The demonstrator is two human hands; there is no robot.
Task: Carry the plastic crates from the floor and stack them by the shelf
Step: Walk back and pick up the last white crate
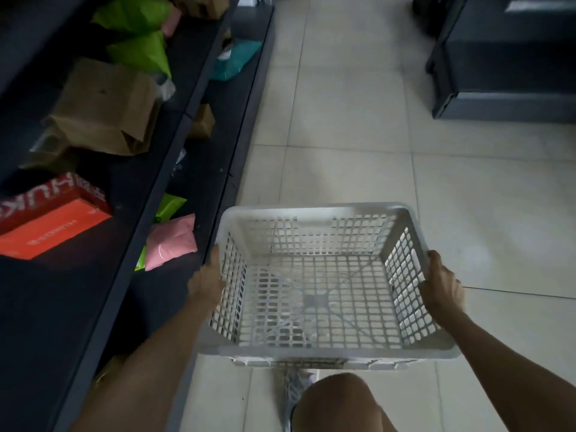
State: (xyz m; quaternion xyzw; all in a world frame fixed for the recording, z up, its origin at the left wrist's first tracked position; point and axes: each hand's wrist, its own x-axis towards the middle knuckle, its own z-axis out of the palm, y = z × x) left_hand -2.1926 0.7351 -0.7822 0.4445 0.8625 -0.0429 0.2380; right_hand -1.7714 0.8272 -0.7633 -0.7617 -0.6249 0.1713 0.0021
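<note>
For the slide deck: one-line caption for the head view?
Left hand and right hand hold an empty white crate by its sides beside a dark parcel shelf.

Matt grey perforated plastic crate (314, 294), glossy pale floor tiles (343, 126), creased brown paper bag (106, 107), dark matt shelf (174, 145).

Both arms reach forward. Left hand (207, 280) and right hand (441, 288) grip opposite sides of the crate (311, 210); right thumb on rim.
</note>
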